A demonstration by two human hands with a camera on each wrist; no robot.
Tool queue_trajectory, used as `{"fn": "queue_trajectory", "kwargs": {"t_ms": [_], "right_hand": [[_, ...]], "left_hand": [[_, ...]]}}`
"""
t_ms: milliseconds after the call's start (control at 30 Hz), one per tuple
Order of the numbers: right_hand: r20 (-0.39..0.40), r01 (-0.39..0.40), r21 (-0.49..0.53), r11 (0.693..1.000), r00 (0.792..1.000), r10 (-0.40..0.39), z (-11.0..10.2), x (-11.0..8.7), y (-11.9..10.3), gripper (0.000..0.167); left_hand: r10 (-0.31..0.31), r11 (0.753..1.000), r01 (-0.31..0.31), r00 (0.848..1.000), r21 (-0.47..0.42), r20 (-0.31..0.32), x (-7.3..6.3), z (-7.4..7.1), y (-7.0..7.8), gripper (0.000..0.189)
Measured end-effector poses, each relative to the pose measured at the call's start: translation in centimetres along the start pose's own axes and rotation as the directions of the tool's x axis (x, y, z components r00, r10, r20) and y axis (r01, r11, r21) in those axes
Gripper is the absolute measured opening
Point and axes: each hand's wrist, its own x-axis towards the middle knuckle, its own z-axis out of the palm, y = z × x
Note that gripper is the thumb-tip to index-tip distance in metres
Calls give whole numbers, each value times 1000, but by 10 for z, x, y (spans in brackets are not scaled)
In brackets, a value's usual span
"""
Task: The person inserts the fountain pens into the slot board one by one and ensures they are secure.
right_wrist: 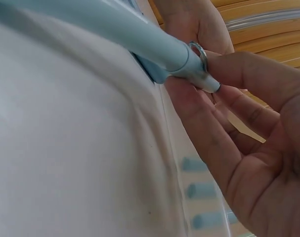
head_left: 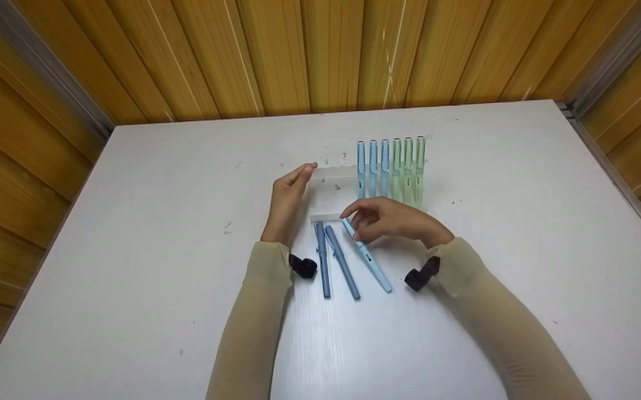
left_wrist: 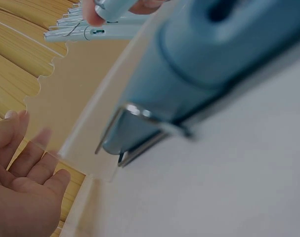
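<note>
A clear plastic pen stand (head_left: 332, 194) stands on the white table, with light blue pens (head_left: 372, 166) and light green pens (head_left: 408, 169) upright in its right part. My left hand (head_left: 288, 195) holds the stand's left edge, its bent fingers (left_wrist: 33, 160) at the clear panel in the left wrist view. In front of the stand, my right hand (head_left: 390, 219) pinches a light blue pen (head_left: 373, 264) near its clip end between thumb and fingers. This pen slants, its other end toward the table's front. Two dark blue pens (head_left: 323, 266) lie to its left.
The white table (head_left: 159, 250) reaches well beyond the stand on both sides. Wood-patterned panels (head_left: 331, 55) rise behind it and at its sides. Black wrist cameras (head_left: 304, 266) sit at both sleeve cuffs, close to the lying pens.
</note>
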Motion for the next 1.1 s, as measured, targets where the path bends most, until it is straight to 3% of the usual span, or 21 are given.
{"fn": "queue_trajectory", "kwargs": {"t_ms": [367, 633, 1100], "right_hand": [[-92, 42, 29, 999, 995, -40, -6, -2, -4, 47], [-192, 75, 5, 997, 979, -73, -9, -6, -14, 48], [-382, 136, 24, 990, 917, -116, -17, -8, -37, 49]], "left_hand": [[2, 1000, -2, 1000, 2, -4, 1, 0, 0, 42], [10, 1000, -10, 1000, 18, -9, 0, 0, 0, 43], [-1, 1000, 1, 1000, -10, -3, 0, 0, 0, 41]]}}
